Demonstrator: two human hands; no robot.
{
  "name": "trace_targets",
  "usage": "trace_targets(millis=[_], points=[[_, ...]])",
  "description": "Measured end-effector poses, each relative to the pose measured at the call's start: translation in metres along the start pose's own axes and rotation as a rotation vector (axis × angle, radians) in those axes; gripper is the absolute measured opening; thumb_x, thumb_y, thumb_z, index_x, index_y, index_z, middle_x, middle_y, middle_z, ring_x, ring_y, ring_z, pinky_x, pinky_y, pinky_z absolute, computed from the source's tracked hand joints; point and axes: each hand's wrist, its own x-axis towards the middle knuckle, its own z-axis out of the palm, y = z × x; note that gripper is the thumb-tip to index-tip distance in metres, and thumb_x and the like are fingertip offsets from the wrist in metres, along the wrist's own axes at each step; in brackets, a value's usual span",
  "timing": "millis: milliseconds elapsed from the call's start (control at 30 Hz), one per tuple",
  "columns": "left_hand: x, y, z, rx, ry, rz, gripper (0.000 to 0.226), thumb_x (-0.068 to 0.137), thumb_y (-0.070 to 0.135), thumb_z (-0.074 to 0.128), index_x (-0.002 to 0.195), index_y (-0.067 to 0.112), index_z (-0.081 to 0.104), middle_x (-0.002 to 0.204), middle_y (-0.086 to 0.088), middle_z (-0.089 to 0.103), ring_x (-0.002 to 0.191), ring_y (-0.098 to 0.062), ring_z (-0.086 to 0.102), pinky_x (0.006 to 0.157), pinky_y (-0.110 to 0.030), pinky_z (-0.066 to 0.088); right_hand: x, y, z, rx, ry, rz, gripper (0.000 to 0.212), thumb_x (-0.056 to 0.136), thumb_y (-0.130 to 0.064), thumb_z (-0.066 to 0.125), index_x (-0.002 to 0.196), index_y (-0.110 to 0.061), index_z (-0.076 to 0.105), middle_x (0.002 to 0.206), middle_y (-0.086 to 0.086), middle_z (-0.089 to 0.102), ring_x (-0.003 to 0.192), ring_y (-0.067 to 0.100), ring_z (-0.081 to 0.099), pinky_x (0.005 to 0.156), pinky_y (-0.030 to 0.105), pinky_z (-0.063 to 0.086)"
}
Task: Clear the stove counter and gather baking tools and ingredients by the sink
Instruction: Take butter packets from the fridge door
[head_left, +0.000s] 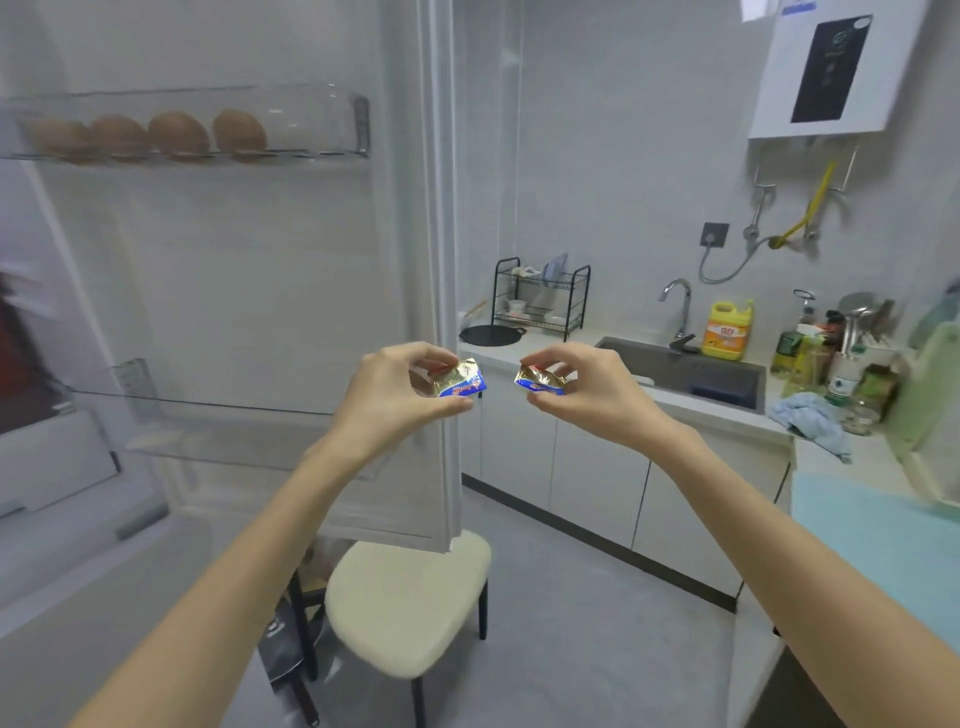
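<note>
Nearest, below: chair (408, 603). Pinched in left hand (392, 387), a foil packet (461, 383); pinched in right hand (584, 392), a second packet (539, 383) — just apart, mid-air, before the fridge door (260, 270). Eggs (179, 136) on its top shelf. Farthest — sink (691, 370), well beyond both packets.

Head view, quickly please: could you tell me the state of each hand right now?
Left hand: pinches a small foil packet.
Right hand: pinches a second foil packet.
</note>
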Motion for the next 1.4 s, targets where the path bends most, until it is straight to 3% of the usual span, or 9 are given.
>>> trace_targets(millis=[333, 500, 633, 800, 967, 1100, 1233, 1400], points=[[0.021, 0.055, 0.129, -0.028, -0.146, -0.028, 0.046, 0.063, 0.03, 0.086, 0.106, 0.024, 0.069, 0.096, 0.005, 0.069, 0.077, -0.008, 0.065, 0.067, -0.017, 0.05, -0.059, 0.087, -0.077, -0.067, -0.025, 0.107, 0.034, 0.081, -0.014, 0.07, 0.115, -0.017, 0.066, 0.106, -0.005, 0.064, 0.091, 0.004, 0.056, 0.066, 0.004, 0.042], [0.059, 0.066, 0.186, -0.054, -0.186, 0.006, 0.044, 0.064, 0.026, 0.085, 0.106, 0.024, 0.069, 0.099, 0.006, 0.068, 0.078, -0.006, 0.065, 0.064, -0.01, 0.046, -0.057, 0.138, -0.097, -0.094, -0.011, 0.154, 0.033, 0.08, -0.013, 0.07, 0.113, -0.018, 0.066, 0.106, -0.005, 0.064, 0.096, 0.008, 0.06, 0.069, 0.004, 0.043], [0.094, 0.061, 0.226, -0.076, -0.202, 0.021, 0.044, 0.066, 0.024, 0.084, 0.108, 0.022, 0.069, 0.098, 0.009, 0.067, 0.078, -0.003, 0.063, 0.069, -0.015, 0.048, -0.039, 0.183, -0.102, -0.122, -0.014, 0.187, 0.035, 0.081, -0.013, 0.069, 0.115, -0.018, 0.065, 0.109, -0.004, 0.064, 0.095, 0.004, 0.055, 0.066, 0.004, 0.042], [0.157, 0.029, 0.286, -0.137, -0.217, -0.008, 0.045, 0.067, 0.022, 0.084, 0.109, 0.021, 0.068, 0.1, 0.008, 0.067, 0.079, -0.006, 0.065, 0.069, -0.015, 0.049, 0.005, 0.251, -0.096, -0.15, -0.019, 0.231, 0.036, 0.08, -0.012, 0.067, 0.116, -0.02, 0.065, 0.111, -0.005, 0.066, 0.097, 0.004, 0.057, 0.072, 0.006, 0.041], [0.247, -0.01, 0.339, -0.168, -0.234, -0.049, 0.044, 0.067, 0.019, 0.083, 0.108, 0.021, 0.068, 0.101, 0.005, 0.067, 0.081, -0.012, 0.065, 0.069, -0.017, 0.049, 0.076, 0.322, -0.087, -0.165, -0.046, 0.266, 0.038, 0.082, -0.011, 0.065, 0.119, -0.019, 0.064, 0.113, -0.007, 0.064, 0.095, -0.001, 0.051, 0.068, 0.002, 0.038], [0.314, -0.036, 0.366, -0.161, -0.247, -0.068, 0.046, 0.069, 0.018, 0.083, 0.112, 0.018, 0.067, 0.102, 0.003, 0.067, 0.084, -0.012, 0.065, 0.068, -0.013, 0.046, 0.131, 0.37, -0.079, -0.17, -0.059, 0.275, 0.04, 0.081, -0.01, 0.065, 0.12, -0.018, 0.063, 0.116, -0.004, 0.064, 0.097, 0.001, 0.052, 0.078, 0.012, 0.039], [0.373, -0.068, 0.393, -0.142, -0.257, -0.097, 0.049, 0.069, 0.019, 0.083, 0.115, 0.018, 0.066, 0.104, 0.002, 0.067, 0.085, -0.01, 0.064, 0.068, -0.016, 0.047, 0.183, 0.422, -0.064, -0.157, -0.062, 0.292, 0.04, 0.08, -0.009, 0.064, 0.119, -0.018, 0.063, 0.114, -0.004, 0.065, 0.094, 0.003, 0.053, 0.079, 0.014, 0.039], [0.439, -0.113, 0.429, -0.141, -0.254, -0.141, 0.049, 0.068, 0.016, 0.083, 0.114, 0.016, 0.066, 0.104, 0.0, 0.068, 0.082, -0.008, 0.063, 0.064, -0.01, 0.046, 0.243, 0.495, -0.034, -0.1, -0.099, 0.314, 0.04, 0.077, -0.011, 0.064, 0.115, -0.022, 0.063, 0.105, -0.009, 0.064, 0.093, 0.008, 0.056, 0.083, 0.025, 0.049]])
